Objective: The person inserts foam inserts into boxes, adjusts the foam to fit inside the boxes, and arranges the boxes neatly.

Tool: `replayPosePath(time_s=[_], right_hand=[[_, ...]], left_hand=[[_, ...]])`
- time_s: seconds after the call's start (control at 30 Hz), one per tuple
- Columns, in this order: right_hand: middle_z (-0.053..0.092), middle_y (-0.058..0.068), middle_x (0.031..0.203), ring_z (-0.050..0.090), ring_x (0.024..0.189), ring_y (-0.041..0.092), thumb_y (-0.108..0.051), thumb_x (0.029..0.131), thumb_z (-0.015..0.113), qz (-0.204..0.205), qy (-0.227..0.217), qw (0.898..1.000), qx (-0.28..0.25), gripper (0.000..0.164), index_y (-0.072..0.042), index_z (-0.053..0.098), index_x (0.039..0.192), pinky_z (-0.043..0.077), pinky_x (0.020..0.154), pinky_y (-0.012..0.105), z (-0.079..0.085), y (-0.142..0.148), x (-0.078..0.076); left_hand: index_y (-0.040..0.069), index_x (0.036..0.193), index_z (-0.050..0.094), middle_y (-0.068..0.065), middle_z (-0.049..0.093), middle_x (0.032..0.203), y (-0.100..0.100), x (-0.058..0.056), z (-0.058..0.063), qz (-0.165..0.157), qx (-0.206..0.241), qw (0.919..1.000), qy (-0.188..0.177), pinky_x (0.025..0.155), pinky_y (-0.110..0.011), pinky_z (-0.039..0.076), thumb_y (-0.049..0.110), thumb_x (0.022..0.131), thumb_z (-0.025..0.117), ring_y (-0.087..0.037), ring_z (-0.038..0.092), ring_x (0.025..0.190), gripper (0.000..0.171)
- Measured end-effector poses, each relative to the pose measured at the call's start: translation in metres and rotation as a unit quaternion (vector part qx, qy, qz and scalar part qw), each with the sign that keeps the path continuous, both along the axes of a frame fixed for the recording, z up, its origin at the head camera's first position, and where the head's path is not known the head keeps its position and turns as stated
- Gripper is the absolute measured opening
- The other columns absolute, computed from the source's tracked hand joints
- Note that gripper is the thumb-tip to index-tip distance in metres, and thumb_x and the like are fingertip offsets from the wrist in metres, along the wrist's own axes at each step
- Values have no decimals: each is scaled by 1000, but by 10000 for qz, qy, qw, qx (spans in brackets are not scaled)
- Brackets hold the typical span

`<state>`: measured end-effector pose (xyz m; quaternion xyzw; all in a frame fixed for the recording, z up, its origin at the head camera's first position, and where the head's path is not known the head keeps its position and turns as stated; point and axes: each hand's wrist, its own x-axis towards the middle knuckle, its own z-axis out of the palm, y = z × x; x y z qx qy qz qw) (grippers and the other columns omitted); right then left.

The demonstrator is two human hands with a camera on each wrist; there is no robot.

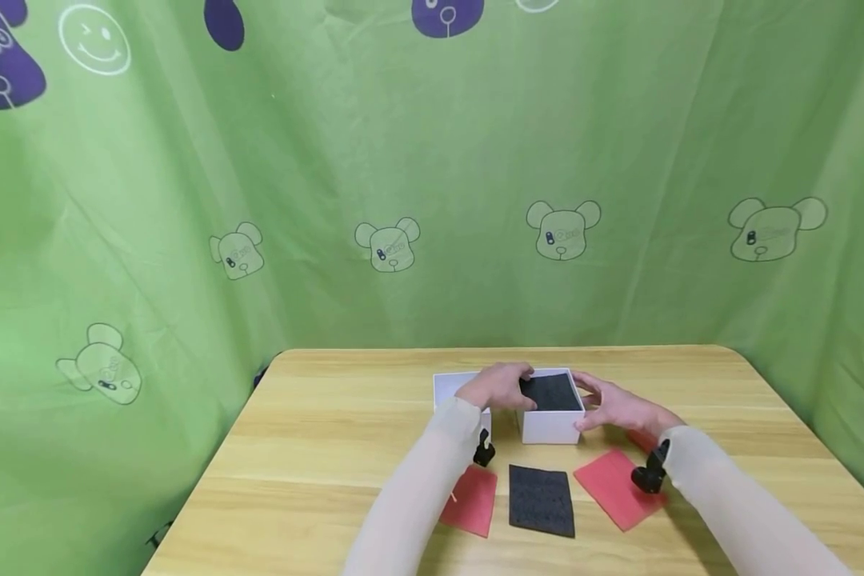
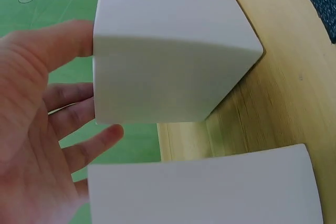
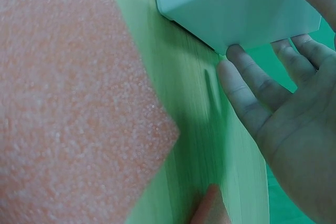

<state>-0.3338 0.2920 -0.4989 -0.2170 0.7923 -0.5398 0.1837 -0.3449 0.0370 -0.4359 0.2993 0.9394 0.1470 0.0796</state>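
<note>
A white open box (image 1: 550, 428) stands between my hands with a black foam sheet (image 1: 550, 392) in it. My left hand (image 1: 500, 386) grips the box at its left rim; in the left wrist view the thumb meets the upper edge of the white box (image 2: 157, 77) and the other fingers spread beside it. On the opposite side, my right hand (image 1: 622, 406) holds the box, thumb near the front corner and fingers toward the far corner. The right wrist view has these fingers (image 3: 260, 85) right at the wall of the box (image 3: 236, 14).
Left of it, a second white box (image 1: 450, 382) is partly hidden behind my left hand. Nearer me lie a red foam sheet (image 1: 478, 504), a black sheet (image 1: 540, 500) and another red sheet (image 1: 612, 484). A further red piece (image 1: 642, 438) shows beneath my right wrist. Green curtains (image 1: 475, 304) surround the wooden table (image 1: 317, 448).
</note>
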Motion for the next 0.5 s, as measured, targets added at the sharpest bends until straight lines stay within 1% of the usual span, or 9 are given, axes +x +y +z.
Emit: replayPosePath(time_s=[0.13,0.27,0.37,0.5], right_hand=[[12,33,149,30,127,53,-5,75,78,-10,-20,10000,15,105,8,4,147,29,102,59,-1,0,1],[11,33,149,28,128,53,-6,75,78,-29,-6,10000,86,105,7,4,148,26,102,61,-1,0,1],[11,32,150,27,129,53,-7,75,78,-38,-45,9999,96,105,6,4,148,24,103,62,1,0,1],[10,30,151,26,130,52,-7,74,79,-52,-171,9998,50,106,4,4,149,24,104,61,2,1,1]], left_hand=[[15,136,50,7,56,129,-6,3,0,-136,133,9998,-9,99,-22,38,39,86,68,-10,48,121,59],[12,139,46,2,52,135,-19,9,6,-375,474,9982,-44,102,-23,35,37,90,63,-11,44,125,58],[10,141,43,1,48,139,-30,16,13,-573,715,9958,-4,104,-23,31,36,90,62,-11,41,128,60],[10,142,42,2,47,140,-43,29,18,-853,1089,9904,43,106,-23,29,34,90,63,-10,38,130,61]])
